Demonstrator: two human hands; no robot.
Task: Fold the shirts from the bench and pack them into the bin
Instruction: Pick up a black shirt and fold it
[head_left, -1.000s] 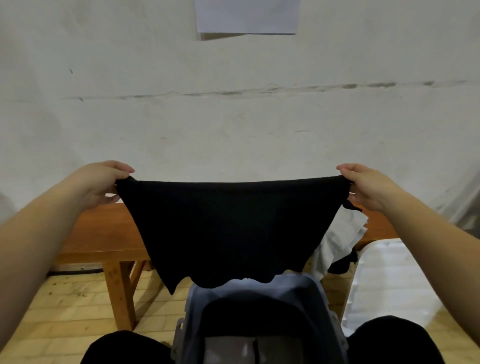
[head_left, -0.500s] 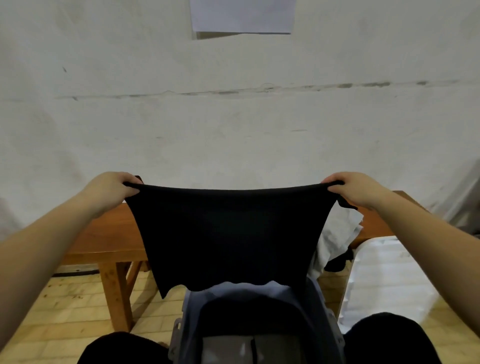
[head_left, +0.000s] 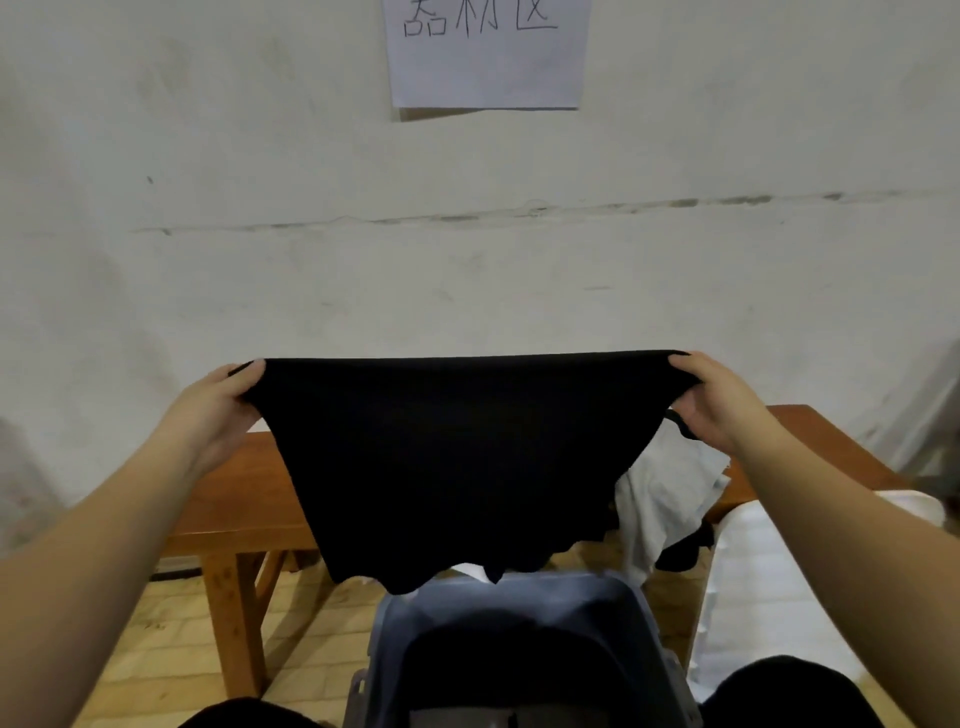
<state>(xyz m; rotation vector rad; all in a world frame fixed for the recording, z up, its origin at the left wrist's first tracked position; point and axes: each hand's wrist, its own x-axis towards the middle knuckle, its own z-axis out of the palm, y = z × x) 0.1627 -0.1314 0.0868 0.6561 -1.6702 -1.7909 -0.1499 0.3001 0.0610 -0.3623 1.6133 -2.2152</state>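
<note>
1. Head view: the left hand (head_left: 210, 410) has its fingers pinched on the upper left corner of a black fabric shirt (head_left: 457, 462).
2. It hangs stretched above the brown wooden counter (head_left: 234, 499) and the grey plastic bin (head_left: 519, 623).
3. The right hand (head_left: 722, 405) grips the other corner, beside a white crumpled garment (head_left: 670, 493).

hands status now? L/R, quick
Left hand: closed, gripping the left top corner of the black shirt.
Right hand: closed, gripping the shirt's right top corner.

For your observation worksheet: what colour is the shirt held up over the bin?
Plain black shirt, seen in the head view.
</note>
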